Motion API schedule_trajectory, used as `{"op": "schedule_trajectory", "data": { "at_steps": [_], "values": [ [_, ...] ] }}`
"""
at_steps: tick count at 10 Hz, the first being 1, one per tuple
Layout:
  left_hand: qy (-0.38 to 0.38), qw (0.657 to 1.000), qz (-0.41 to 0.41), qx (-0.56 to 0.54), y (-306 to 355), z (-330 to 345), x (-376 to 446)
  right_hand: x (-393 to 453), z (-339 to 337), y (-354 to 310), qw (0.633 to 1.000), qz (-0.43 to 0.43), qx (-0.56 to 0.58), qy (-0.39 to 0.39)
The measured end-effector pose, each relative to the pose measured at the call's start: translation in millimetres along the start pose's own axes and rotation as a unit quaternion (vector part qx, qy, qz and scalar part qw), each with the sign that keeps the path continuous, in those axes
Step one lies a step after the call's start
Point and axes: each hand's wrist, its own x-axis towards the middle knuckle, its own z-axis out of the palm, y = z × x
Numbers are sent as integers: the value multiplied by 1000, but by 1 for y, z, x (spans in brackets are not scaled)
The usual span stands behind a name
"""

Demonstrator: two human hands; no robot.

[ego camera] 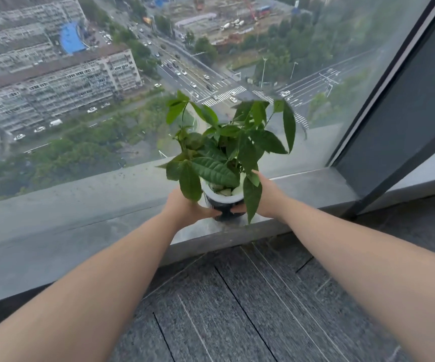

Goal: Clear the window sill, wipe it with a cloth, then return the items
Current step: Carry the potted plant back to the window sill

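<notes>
Nearest the camera lies a dark floor (pixel 237 309) of ribbed, grey-flecked planks with thin black joints. Two bare forearms reach forward over it to the sill.

The sill (pixel 80 205) is a flat grey slab, smooth and stone-like, with dust specks near its far edge. Its near edge drops to a dark fascia.

The pot (pixel 224 205) stands at the sill's near edge, right of the middle; whether its base rests on the sill or is just clear of it cannot be told. It is round, with a dark ribbed wall, a pale rim and pale pebbles on top. The left hand (pixel 185 207) grips its left side, thumb across the front. The right hand (pixel 266 197) grips its right side, fingers curled behind. The two-sided hold probably serves to keep a top-heavy pot upright. No cloth is in view, so whether the pot is being removed or returned cannot be judged.

The plant (pixel 226 150) spreads broad, veined green leaves, several drooping over both hands.

Beyond stands the window (pixel 106 87), with a dark slanted frame (pixel 399 87) at the right.
</notes>
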Motion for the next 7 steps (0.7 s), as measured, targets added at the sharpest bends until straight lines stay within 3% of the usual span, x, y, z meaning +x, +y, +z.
{"op": "schedule_trajectory", "data": {
  "at_steps": [4, 6, 7],
  "values": [
    [-4, 1000, 15, 7, 2, 5, -7, 5, 0, 21, 1000, -4, -3, 14],
    [4, 999, 36, 9, 4, 7, -11, 10, 3, 25, 992, -47, -114, 20],
    [5, 999, 29, 18, 4, 6, -11, 10, 5, 21, 992, -53, -113, 24]
  ]
}}
